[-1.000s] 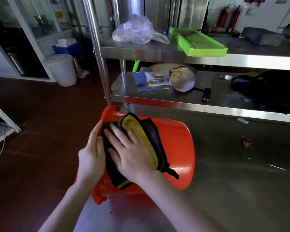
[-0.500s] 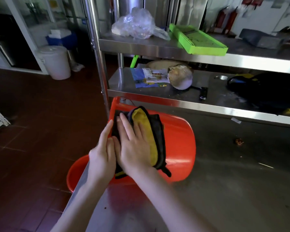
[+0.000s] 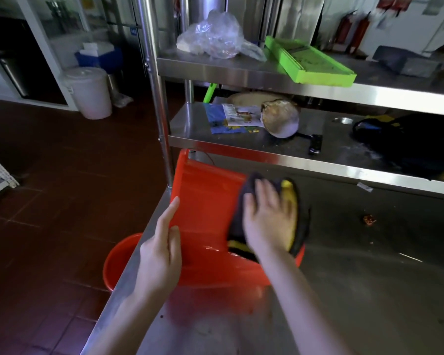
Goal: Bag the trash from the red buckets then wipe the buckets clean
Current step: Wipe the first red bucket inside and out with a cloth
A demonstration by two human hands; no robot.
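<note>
The red bucket (image 3: 208, 208) lies on its side on the steel desk (image 3: 369, 290), close to the desk's left edge and directly below the lower shelf (image 3: 241, 142) of a steel rack. The right hand (image 3: 269, 221) lies flat on a dark cloth with a yellow face (image 3: 296, 208), fingers extended and spread, and presses it against the bucket's outer wall at the bucket's 3 o'clock end; the hand is motion-blurred. The left hand (image 3: 162, 254) is apart from the right hand, at the bucket's 8 o'clock side, with its fingers straight and together and its edge resting against the red wall; it grips nothing. A second red bucket (image 3: 118, 262) stands on the floor (image 3: 62, 201) at 8 o'clock of the first and is partly hidden by the desk edge. A small brown scrap of debris (image 3: 369, 219) lies on the desk at 3 o'clock of the cloth, well apart from it. On the upper shelf (image 3: 241, 73), at 12 o'clock, a crumpled clear plastic bag (image 3: 213, 34) sits just beside a green tray (image 3: 308, 60). A white lidded pail (image 3: 87, 93) stands on the floor at 10 o'clock.
</note>
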